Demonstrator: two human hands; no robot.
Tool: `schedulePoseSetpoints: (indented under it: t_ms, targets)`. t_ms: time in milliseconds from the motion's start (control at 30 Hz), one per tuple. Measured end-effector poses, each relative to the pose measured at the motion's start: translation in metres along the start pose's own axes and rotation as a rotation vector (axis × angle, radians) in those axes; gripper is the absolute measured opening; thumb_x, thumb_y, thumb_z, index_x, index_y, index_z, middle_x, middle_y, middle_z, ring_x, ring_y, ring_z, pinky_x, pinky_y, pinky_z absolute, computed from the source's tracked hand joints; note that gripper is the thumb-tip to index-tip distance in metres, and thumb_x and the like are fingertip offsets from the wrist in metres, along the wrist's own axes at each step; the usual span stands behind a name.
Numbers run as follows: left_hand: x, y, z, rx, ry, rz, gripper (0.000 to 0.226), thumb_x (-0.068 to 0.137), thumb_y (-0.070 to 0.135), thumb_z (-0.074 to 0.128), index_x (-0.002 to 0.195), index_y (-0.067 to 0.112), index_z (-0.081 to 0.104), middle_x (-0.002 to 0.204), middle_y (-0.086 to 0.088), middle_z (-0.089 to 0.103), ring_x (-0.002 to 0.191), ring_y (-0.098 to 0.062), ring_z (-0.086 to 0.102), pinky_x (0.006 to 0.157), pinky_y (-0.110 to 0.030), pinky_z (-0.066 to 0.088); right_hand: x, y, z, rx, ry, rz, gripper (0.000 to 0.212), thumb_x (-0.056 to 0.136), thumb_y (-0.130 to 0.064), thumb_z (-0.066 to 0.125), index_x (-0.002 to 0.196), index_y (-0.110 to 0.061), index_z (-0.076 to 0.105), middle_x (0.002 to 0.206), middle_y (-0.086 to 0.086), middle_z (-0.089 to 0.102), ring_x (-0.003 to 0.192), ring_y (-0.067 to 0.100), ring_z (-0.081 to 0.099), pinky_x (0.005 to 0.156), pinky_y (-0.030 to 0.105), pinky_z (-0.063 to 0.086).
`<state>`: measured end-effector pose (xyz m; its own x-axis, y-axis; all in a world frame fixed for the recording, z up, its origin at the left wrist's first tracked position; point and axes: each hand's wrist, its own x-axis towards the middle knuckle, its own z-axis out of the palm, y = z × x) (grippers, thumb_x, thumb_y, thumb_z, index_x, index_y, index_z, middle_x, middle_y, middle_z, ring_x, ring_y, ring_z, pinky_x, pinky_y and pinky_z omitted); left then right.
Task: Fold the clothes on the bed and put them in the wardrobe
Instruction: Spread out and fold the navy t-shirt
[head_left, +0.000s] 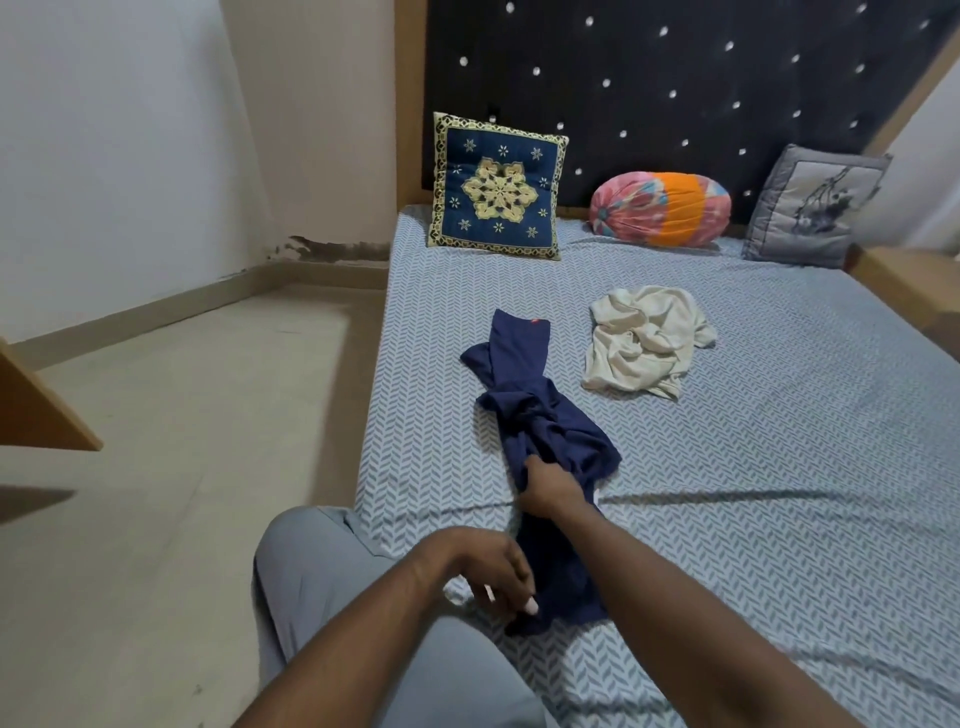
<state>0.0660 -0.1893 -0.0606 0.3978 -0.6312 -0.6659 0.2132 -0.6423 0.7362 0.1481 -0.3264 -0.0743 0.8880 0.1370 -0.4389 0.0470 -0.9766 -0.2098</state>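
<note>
The navy garment (524, 395) lies bunched in a long, twisted strip on the bed sheet (779, 467), running from centre frame down toward lower centre, close to the bed's left edge. A small red tag shows at its upper end. The right hand (550, 486) is at the middle of the strip, fingers curled into the fabric and gripping a bunched fold. The left hand (491, 566) is at the strip's lower end, fingers bent downward, with one pale-nailed fingertip against the fabric's left edge. It cannot be determined whether this hand holds the fabric or only touches it. A cream garment (644, 343) lies crumpled on the sheet to the right of the navy one, near it but not touching. The sheet carries a blue-grey herringbone print. At the head of the bed, three items are lined up against the dark studded headboard (675, 78): a blue patterned cushion (498, 189) upper centre, a pink and orange bolster (660, 208) to its right, and a grey cushion (810, 208) at far right. The person's grey trouser leg (322, 571) is against the bed's edge at lower centre. The pale floor (156, 415) fills the left of the frame.
</note>
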Motion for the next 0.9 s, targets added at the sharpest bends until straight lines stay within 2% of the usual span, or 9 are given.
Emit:
schedulePoseSetpoints:
  t_ms: [100,167,233,333,433,533,700,800,900]
  targets:
    - [-0.014,-0.010,-0.024,0.045,0.296,-0.019,0.017,0.085,0.006,0.062,0.095,0.014,0.073,0.070,0.003,0.067,0.078,-0.018,0.067,0.062,-0.024,0.052,-0.002,-0.004,-0.003,0.064,0.004,-0.048,0.014,0.090,-0.013,0.051,0.078,-0.015,0.045,0.077,0.005,0.051,0.081,0.030,0.056,0.064,0.033,0.036]
    - [-0.019,-0.014,-0.044,0.262,0.706,-0.006,0.030,0.080,0.005,0.057,0.104,0.016,0.070,0.096,-0.002,0.069,0.099,-0.022,0.065,0.077,-0.027,0.051,-0.006,0.001,-0.014,0.101,-0.058,-0.149,0.014,0.087,-0.007,0.050,0.073,-0.008,0.048,0.072,0.006,0.050,0.072,0.023,0.050,0.061,0.030,0.033]
    - [-0.019,-0.012,-0.058,0.394,0.865,0.147,0.046,0.080,0.004,0.057,0.124,0.017,0.059,0.128,-0.003,0.057,0.120,-0.021,0.053,0.096,-0.027,0.042,-0.016,0.008,-0.027,0.228,-0.194,-0.227,0.018,0.083,0.000,0.049,0.072,-0.010,0.060,0.068,0.004,0.053,0.063,0.018,0.047,0.057,0.029,0.033]
    - [-0.015,0.009,-0.062,0.554,0.720,0.304,0.052,0.080,0.004,0.058,0.130,0.017,0.057,0.136,-0.004,0.050,0.127,-0.019,0.044,0.097,-0.024,0.036,-0.032,0.019,-0.047,0.401,-0.377,-0.261,0.022,0.069,-0.001,0.049,0.061,-0.019,0.059,0.059,-0.007,0.053,0.057,0.008,0.045,0.057,0.023,0.035]
    - [-0.009,0.019,-0.055,0.688,0.684,0.293,0.018,0.081,0.016,0.060,0.098,0.015,0.066,0.099,-0.005,0.064,0.095,-0.025,0.058,0.071,-0.026,0.037,-0.037,0.032,-0.069,0.498,-0.372,-0.198,0.022,0.060,-0.007,0.051,0.064,-0.020,0.068,0.059,-0.007,0.060,0.059,0.007,0.051,0.056,0.023,0.036]
    - [-0.018,0.027,-0.055,0.562,0.752,0.383,0.012,0.075,0.025,0.053,0.069,0.018,0.047,0.066,0.005,0.048,0.066,-0.018,0.047,0.062,-0.029,0.031,-0.040,0.044,-0.093,0.652,-0.255,-0.126,0.022,0.060,-0.006,0.046,0.062,-0.019,0.064,0.054,-0.005,0.055,0.054,0.011,0.047,0.051,0.025,0.033]
    - [-0.049,0.078,-0.057,0.112,0.811,0.600,0.004,0.069,0.015,0.046,0.067,0.016,0.050,0.063,0.007,0.046,0.057,-0.010,0.042,0.059,-0.029,0.033,-0.048,0.042,-0.133,1.023,-0.316,-0.202,0.027,0.065,-0.004,0.045,0.071,-0.014,0.070,0.071,0.005,0.066,0.061,0.014,0.061,0.056,0.025,0.049]
    - [-0.059,0.094,-0.059,-0.199,0.593,0.549,0.009,0.073,0.020,0.054,0.080,0.015,0.054,0.068,0.003,0.051,0.061,-0.013,0.045,0.060,-0.035,0.033,-0.055,0.033,-0.157,1.018,-0.296,-0.290,0.027,0.072,-0.001,0.044,0.074,-0.009,0.069,0.071,0.007,0.067,0.061,0.015,0.063,0.059,0.024,0.052]
    - [-0.063,0.093,-0.063,-0.307,0.336,0.487,0.026,0.085,0.020,0.068,0.110,0.013,0.064,0.105,-0.009,0.070,0.096,-0.030,0.066,0.081,-0.039,0.049,-0.052,0.037,-0.168,0.994,-0.239,-0.355,0.039,0.080,0.007,0.036,0.077,-0.008,0.071,0.074,0.011,0.068,0.065,0.018,0.064,0.064,0.026,0.053]
